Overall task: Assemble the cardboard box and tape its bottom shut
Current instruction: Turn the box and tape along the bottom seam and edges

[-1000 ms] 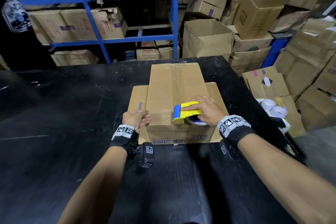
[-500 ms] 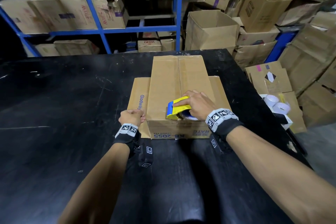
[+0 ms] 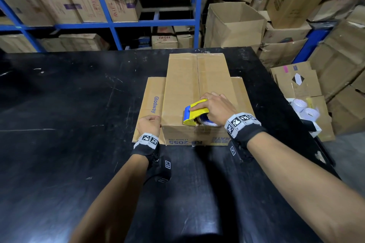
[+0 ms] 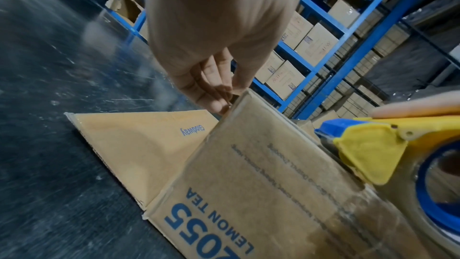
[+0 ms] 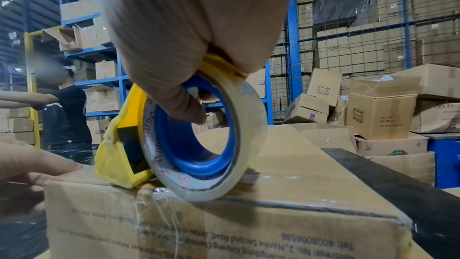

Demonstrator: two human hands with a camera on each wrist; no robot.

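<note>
The cardboard box (image 3: 183,89) stands upside down on the black table (image 3: 69,124), its bottom flaps folded closed with the centre seam facing up. My right hand (image 3: 209,104) grips the yellow and blue tape dispenser (image 3: 195,112) on the seam at the box's near top edge. In the right wrist view the clear tape roll (image 5: 199,135) touches that edge, and a tape strip (image 5: 159,214) runs down the near face. My left hand (image 3: 149,124) holds the box's near left top corner, thumb above and fingers (image 4: 211,95) against the side.
The box's lower flaps lie spread flat on the table to both sides. White tape rolls (image 3: 304,108) and flat cardboard (image 3: 296,81) sit off the table's right edge. Blue shelving (image 3: 110,25) and stacked boxes stand behind. A person in a black shirt (image 5: 64,109) stands far left.
The dispenser rose from the box's near face onto its top edge and moved slightly away along the seam. My left hand slid from the box top to the near left corner.
</note>
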